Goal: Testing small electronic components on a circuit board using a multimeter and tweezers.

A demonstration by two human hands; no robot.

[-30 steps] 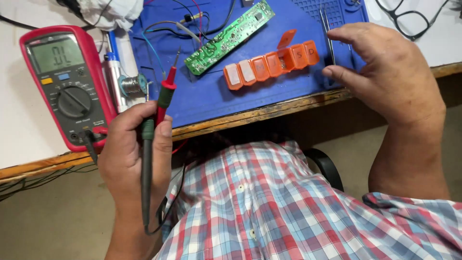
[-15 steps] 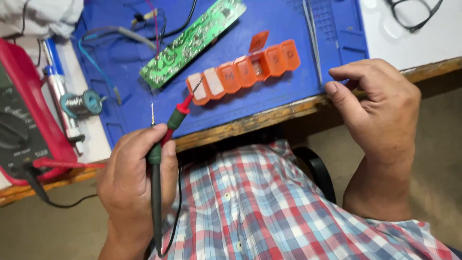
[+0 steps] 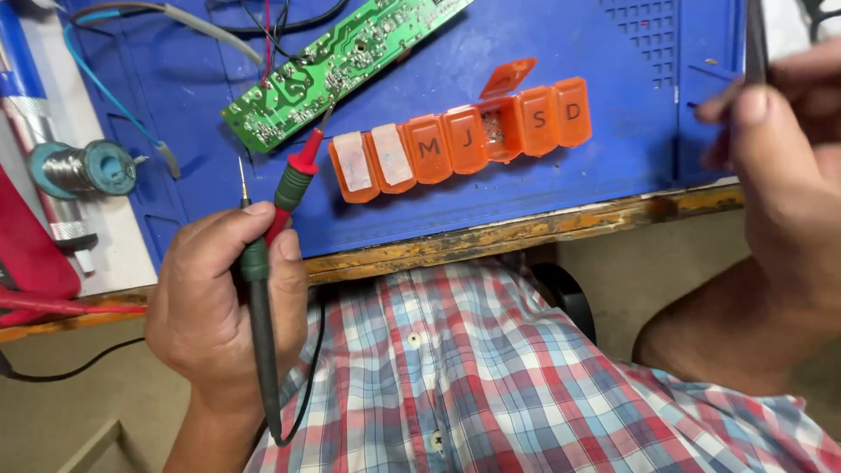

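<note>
Multimeter probes (image 3: 279,206) are what we've got in our left hand (image 3: 223,307), both of them clenched together in one fist: the red one points up and right with its tip resting on the lower end of the green circuit board (image 3: 337,66), and the black one sits beside it with its thin metal tip sticking straight up over the blue mat (image 3: 561,175), touching nothing. Black lead (image 3: 267,368) runs down past the wrist, over our plaid shirt (image 3: 491,377).

Right hand (image 3: 788,166) is over at the far right edge of the mat, fingers pinched on a thin dark metal tool (image 3: 755,39), tweezers by the look of it, though it's blurry and mostly cut off.

Between the two hands lies an orange pill organizer (image 3: 460,140), a strip of seven compartments, one lid flipped open with small bits inside, two at the left end covered with pale tape. A solder spool (image 3: 79,168) sits left of the mat on the worktop (image 3: 491,236), and the red edge of the meter case (image 3: 31,254) peeks in below it.
</note>
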